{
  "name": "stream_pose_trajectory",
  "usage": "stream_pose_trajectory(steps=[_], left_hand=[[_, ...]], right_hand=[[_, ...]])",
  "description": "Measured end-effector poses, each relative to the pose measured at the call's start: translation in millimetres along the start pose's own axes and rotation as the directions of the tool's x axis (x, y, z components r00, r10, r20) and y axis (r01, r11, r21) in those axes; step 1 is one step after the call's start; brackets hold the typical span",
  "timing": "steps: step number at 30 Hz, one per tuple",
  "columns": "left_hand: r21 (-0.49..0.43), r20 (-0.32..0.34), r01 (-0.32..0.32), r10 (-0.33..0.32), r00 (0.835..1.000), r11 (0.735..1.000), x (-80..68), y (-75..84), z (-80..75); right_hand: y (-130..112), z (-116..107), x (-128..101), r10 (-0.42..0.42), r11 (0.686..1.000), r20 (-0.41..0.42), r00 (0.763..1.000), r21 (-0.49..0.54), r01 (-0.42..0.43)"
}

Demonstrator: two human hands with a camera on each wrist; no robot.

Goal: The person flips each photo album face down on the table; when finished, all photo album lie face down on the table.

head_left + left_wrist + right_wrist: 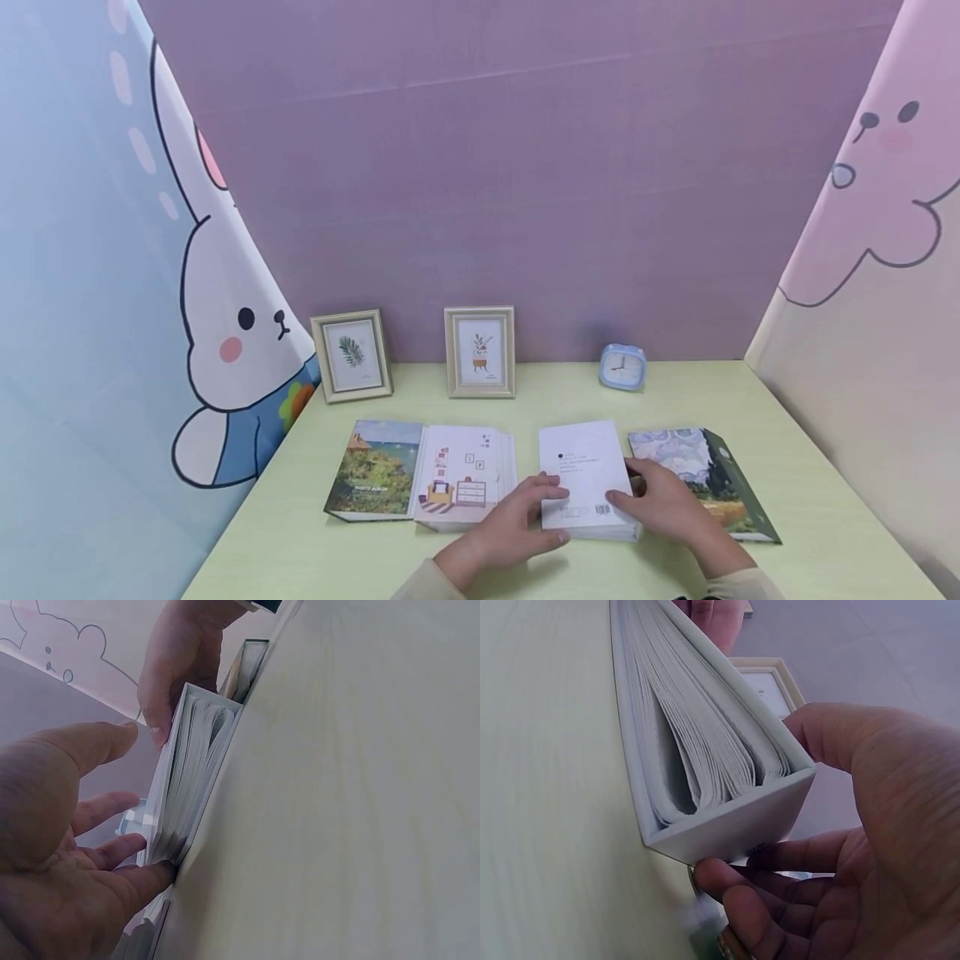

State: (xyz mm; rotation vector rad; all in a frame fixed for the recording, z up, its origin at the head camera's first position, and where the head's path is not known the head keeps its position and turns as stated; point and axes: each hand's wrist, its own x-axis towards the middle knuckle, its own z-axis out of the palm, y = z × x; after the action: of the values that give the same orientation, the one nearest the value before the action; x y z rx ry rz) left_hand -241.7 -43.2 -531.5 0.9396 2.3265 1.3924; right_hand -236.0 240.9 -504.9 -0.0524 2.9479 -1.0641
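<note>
A white photo album [585, 467] lies in front of me on the table, its printed back cover with a barcode facing up. My right hand [667, 504] grips its right side, thumb on the cover and fingers against the spine. In the right wrist view, the thick stack of pages [697, 742] shows between the covers. My left hand [517, 521] is at the album's left edge with its fingers extended and spread. Fingertips [161, 877] of that hand touch or nearly touch the album's side in the left wrist view; the thumb stands apart from the cover.
A landscape-painting album [375, 475] and a white album with a furniture drawing [457, 475] lie side by side at left. Another painting album [697, 467] lies under the right forearm. Behind stand two picture frames [352, 317] [447, 350] and a blue clock [622, 367].
</note>
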Motion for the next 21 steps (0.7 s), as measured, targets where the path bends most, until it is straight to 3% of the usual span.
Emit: stream_pose_trajectory(steps=[10, 21], left_hand=[[0.033, -0.027, -0.021, 0.022, 0.999, 0.999, -1.5, 2.1, -0.3], [0.0, -0.019, -0.032, 0.032, 0.999, 0.999, -2.5, 2.3, 0.0]], right_hand=[[1.0, -1.3, 0.8, -0.005, 0.999, -0.005, 1.0, 0.037, 0.005], [1.8, -1.4, 1.9, -0.001, 0.997, -0.014, 1.0, 0.081, 0.002]])
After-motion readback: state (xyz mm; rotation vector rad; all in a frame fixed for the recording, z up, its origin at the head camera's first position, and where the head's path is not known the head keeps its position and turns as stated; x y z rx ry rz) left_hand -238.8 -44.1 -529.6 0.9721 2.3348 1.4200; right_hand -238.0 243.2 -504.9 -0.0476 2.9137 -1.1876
